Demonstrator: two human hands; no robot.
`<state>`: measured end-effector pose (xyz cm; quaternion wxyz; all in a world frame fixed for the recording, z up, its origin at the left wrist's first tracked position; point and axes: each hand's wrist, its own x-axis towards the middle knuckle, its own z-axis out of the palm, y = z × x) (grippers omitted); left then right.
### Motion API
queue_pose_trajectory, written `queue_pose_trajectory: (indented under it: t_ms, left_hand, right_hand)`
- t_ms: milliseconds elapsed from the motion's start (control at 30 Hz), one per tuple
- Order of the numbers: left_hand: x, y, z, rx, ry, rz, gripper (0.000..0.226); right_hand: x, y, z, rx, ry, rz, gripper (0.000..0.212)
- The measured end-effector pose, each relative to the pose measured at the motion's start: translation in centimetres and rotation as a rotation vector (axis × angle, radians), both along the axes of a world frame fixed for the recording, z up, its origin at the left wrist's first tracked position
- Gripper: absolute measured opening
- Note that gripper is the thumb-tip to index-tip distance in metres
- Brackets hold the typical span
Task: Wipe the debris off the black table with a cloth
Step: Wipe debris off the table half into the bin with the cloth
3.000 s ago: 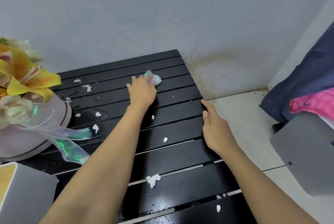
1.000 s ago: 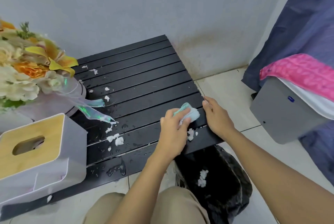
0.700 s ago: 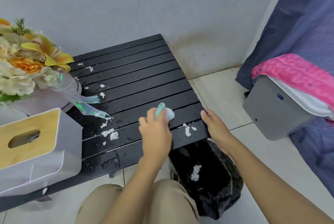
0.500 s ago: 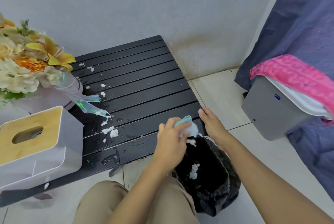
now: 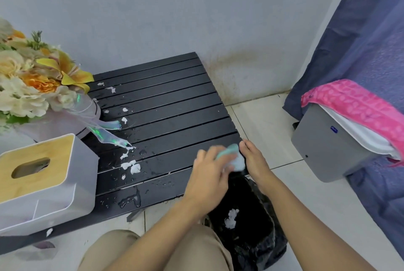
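The black slatted table (image 5: 166, 107) is wet and carries white debris scraps (image 5: 131, 166) near its left middle, with more bits (image 5: 111, 89) further back. My left hand (image 5: 209, 174) grips a pale teal cloth (image 5: 234, 158) at the table's near right corner. My right hand (image 5: 254, 160) rests with straight fingers on that corner's edge, beside the cloth. Below the corner a black bin bag (image 5: 247, 227) holds a white clump of debris (image 5: 231, 221).
A flower bouquet in a round box (image 5: 41, 87) and a white tissue box with a wooden lid (image 5: 41, 179) stand on the table's left side. A grey box (image 5: 328, 146) under pink cloth and a dark blue sheet (image 5: 360, 41) lie to the right. My knee (image 5: 122, 251) is below.
My left hand swept the cloth from the table's back to its near right corner and pushed scraps over the edge into the bag. My right hand stayed on the edge.
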<state>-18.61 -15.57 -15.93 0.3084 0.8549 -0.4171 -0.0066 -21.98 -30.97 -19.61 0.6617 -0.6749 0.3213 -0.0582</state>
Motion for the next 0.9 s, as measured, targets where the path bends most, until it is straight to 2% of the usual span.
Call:
queue_pose_trajectory:
  t_ms: [33,100,200,267,333,467,567,633,733,800,900]
  left_hand:
    - [2.0,-0.6,0.4,-0.063,-0.043,0.061,0.033]
    - [7.0,-2.4,1.0,-0.115,-0.081,0.316,0.034]
    - [13.2,-5.3,0.3,0.012,0.045,0.709,0.033]
    - [15.4,-6.7,-0.5,0.078,0.131,0.852,0.034]
    - [16.3,-8.2,-1.3,0.085,0.082,0.800,0.043]
    - [13.7,-8.9,-2.2,0.128,-0.099,0.249,0.033]
    - [8.7,-5.3,-2.9,0.036,-0.102,0.109,0.034]
    - [4.1,-2.1,-2.4,0.013,-0.062,-0.028,0.036]
    - [2.2,1.5,-0.2,-0.034,0.209,-0.235,0.030]
    - [5.4,2.8,0.9,-0.107,0.163,-0.137,0.031]
    - [14.4,3.4,1.0,-0.162,-0.008,0.386,0.032]
  right_hand:
    - [0.1,-0.1,-0.4,0.007,-0.008,-0.005,0.032]
    - [0.1,-0.2,-0.6,0.048,-0.024,-0.003,0.033]
    - [0.1,-0.3,-0.7,0.078,-0.028,0.011,0.034]
    - [0.1,-0.3,-0.9,0.085,-0.035,0.005,0.035]
    - [0.3,-0.4,-1.1,0.091,-0.055,0.009,0.031]
    - [0.3,-0.4,-1.2,0.132,-0.081,-0.001,0.030]
    - [0.3,-0.4,-1.1,0.135,-0.092,0.003,0.031]
    - [0.2,-0.4,-1.1,0.140,-0.087,0.010,0.031]
    - [0.2,-0.5,-0.8,0.132,-0.084,0.000,0.030]
    - [0.2,-0.5,-0.9,0.132,-0.075,0.019,0.032]
    - [0.1,-0.4,-0.8,0.127,-0.055,0.034,0.034]
